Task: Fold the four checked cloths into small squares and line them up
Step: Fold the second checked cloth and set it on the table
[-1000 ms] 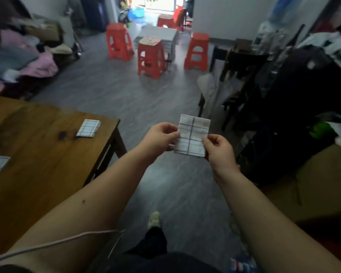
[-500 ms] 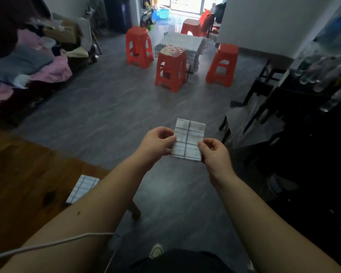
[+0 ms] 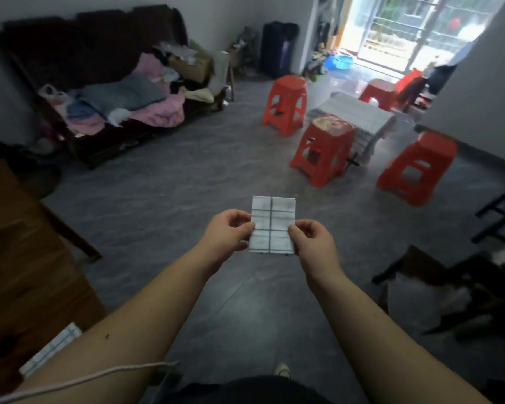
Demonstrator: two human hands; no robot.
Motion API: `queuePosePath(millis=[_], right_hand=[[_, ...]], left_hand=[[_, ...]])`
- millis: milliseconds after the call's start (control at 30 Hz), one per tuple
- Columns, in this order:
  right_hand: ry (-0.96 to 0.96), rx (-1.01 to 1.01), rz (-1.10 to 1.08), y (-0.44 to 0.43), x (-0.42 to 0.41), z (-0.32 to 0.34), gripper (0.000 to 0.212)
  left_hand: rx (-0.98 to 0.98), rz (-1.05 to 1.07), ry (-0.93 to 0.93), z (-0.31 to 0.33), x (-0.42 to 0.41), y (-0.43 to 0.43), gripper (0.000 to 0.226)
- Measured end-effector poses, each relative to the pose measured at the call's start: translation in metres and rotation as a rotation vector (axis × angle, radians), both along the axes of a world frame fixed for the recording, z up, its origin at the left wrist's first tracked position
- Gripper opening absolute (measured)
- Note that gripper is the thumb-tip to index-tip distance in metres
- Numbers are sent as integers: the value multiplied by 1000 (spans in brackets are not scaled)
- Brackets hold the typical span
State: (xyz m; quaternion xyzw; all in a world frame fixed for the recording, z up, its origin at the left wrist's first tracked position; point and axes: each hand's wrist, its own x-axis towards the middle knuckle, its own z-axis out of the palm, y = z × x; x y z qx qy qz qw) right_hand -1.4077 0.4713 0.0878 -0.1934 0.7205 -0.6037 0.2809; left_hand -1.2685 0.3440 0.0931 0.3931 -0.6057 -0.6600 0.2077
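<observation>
The folded checked cloth [image 3: 273,225] is held upright in the air — left hand [image 3: 227,232] and right hand [image 3: 312,239] each pinch a side edge, forearms outstretched.

A brown wooden table [image 3: 18,258] is seen at the left. One folded checked cloth [image 3: 51,349] lies on its near edge.

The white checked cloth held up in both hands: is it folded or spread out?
Folded. The white checked cloth is a small compact rectangle, pinched at its sides by the left hand and right hand.
</observation>
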Motion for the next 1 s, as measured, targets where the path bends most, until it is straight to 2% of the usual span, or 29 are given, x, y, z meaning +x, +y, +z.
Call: queuePosePath(millis=[200, 400, 533, 700, 833, 1000], right_hand=[[-6, 50, 237, -106, -32, 2, 5], [8, 112, 485, -240, 0, -4, 3], [10, 145, 676, -337, 54, -10, 3], [38, 193, 875, -430, 140, -21, 3], [77, 242, 1121, -480, 228, -27, 5], [132, 271, 1399, -501, 331, -39, 4]], left_hand=[[27, 246, -9, -3, -4, -71, 7], [65, 508, -14, -19, 45, -158, 14], [81, 702, 20, -27, 103, -227, 8], [99, 911, -4, -30, 185, -283, 11], [144, 1182, -32, -30, 260, -286, 17], [214, 1462, -77, -42, 333, -256, 10]])
